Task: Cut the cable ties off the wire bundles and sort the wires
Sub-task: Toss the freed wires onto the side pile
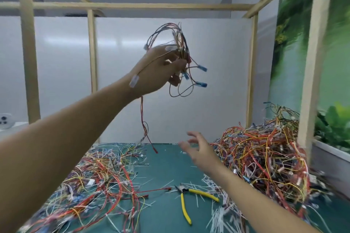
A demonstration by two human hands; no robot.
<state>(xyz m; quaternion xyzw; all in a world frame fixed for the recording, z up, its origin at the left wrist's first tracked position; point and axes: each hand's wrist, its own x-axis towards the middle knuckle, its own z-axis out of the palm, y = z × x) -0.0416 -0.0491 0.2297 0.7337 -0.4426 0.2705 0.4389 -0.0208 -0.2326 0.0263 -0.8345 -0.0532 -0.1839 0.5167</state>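
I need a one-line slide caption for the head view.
Left hand holds a wire bundle high above the green mat; open right hand hovers near yellow cutters.

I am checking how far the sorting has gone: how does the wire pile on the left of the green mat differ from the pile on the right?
The left pile lies low and spread out over the green mat; the right pile is heaped high. In the left pile single strands can be followed; the right pile is a dense tangle. Both hold mostly red, orange and yellow wires with pale connectors.
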